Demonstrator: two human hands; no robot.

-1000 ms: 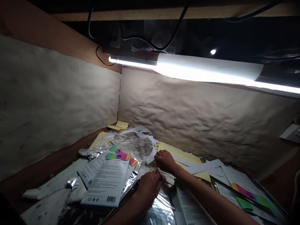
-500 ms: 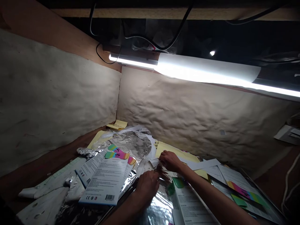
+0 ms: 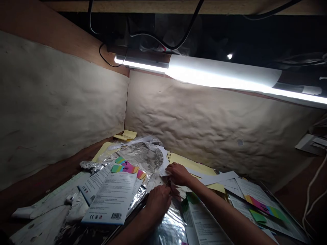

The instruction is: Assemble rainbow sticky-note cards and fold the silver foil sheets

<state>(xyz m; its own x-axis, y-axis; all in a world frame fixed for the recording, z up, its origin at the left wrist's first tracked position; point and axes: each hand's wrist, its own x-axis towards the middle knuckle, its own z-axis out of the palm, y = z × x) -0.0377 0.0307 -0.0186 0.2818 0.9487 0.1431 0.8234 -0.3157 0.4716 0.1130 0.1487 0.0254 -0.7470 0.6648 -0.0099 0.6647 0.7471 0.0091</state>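
My left hand (image 3: pixel 158 200) is low in the middle over a shiny silver foil sheet (image 3: pixel 171 223), its fingers curled and pressed together. Just beyond it, my right hand (image 3: pixel 178 174) bends its fingers down beside some white paper (image 3: pixel 163 169). The fingertips of both hands nearly meet, and whatever is between them is hidden. Left of my left hand lie flat printed boxes (image 3: pixel 109 199) with rainbow-coloured ends. Under my right forearm is another printed box (image 3: pixel 204 217) with a green end.
Crumpled foil (image 3: pixel 143 154) and yellow paper sheets (image 3: pixel 191 163) lie at the back by the paper-covered wall (image 3: pixel 194 126). More printed sheets (image 3: pixel 251 192) spread at the right. A lit tube lamp (image 3: pixel 219 73) hangs above, with loose black cables (image 3: pixel 187 35).
My right hand has shifted a little left, closer above my left hand. My left hand stays nearly where it was over the foil. The whole view has tilted slightly.
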